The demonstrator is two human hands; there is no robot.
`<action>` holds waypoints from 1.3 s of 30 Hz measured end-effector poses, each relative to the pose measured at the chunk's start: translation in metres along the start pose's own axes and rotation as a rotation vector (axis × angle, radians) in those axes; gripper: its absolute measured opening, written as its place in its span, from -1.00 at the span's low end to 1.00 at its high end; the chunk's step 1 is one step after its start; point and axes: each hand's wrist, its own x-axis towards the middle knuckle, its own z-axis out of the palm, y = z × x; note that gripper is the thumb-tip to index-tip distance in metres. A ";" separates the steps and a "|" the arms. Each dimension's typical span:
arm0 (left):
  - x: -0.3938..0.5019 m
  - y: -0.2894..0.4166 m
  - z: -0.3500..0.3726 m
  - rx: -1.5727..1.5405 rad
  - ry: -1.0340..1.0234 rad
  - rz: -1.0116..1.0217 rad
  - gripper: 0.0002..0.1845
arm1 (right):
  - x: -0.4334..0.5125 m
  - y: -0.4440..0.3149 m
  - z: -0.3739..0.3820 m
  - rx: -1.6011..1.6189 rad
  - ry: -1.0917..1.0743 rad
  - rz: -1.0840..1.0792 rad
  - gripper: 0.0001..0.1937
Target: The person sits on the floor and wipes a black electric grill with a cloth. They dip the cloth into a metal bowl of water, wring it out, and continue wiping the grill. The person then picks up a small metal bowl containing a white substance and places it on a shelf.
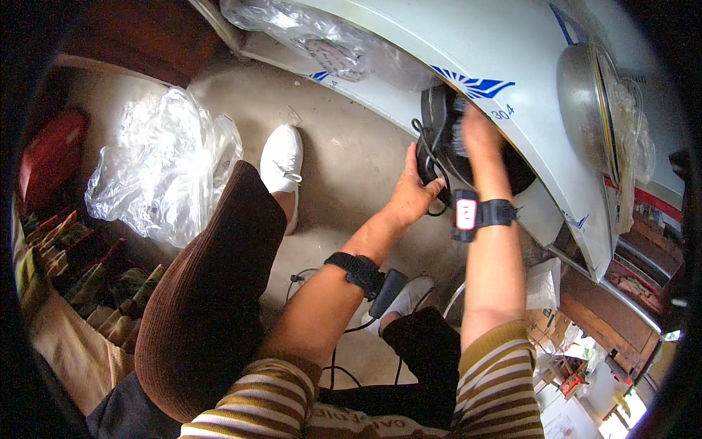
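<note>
My left hand [415, 192] grips the end of a black shoe [430, 159] near the floor, thumb and fingers around it. A thin black cord [436, 159] loops over that end. My right hand [482, 131], blurred, is at the shoe's upper part beneath the edge of a pale blue metal panel [529, 115] with blue printing; what its fingers hold is hidden. Black straps circle both wrists, and the right one carries a small black device [465, 215] with a white and pink face.
Crumpled clear plastic bags [164, 164] lie on the floor at left, beside my white shoe [282, 156]. A round metal lid [587, 110] rests on the panel. Black cables [343, 373] run between my legs. A wooden cabinet [603, 324] stands lower right.
</note>
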 end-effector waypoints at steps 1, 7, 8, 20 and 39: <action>0.002 -0.001 -0.001 0.013 0.000 -0.013 0.07 | -0.005 -0.023 0.008 0.072 -0.013 -0.001 -0.61; 0.010 -0.004 -0.007 -0.046 -0.045 -0.047 0.09 | -0.063 -0.049 -0.013 -0.102 0.025 -0.567 -0.63; 0.008 -0.004 -0.006 0.002 -0.034 -0.101 0.09 | -0.061 -0.044 -0.017 -0.096 0.014 -0.620 -0.65; 0.011 0.019 -0.002 -0.096 0.037 -0.053 -0.07 | 0.000 -0.034 0.008 -0.034 0.116 -0.189 -0.60; 0.010 0.015 0.002 -0.125 0.059 -0.001 -0.08 | -0.029 0.250 -0.051 -0.377 0.335 0.170 -0.51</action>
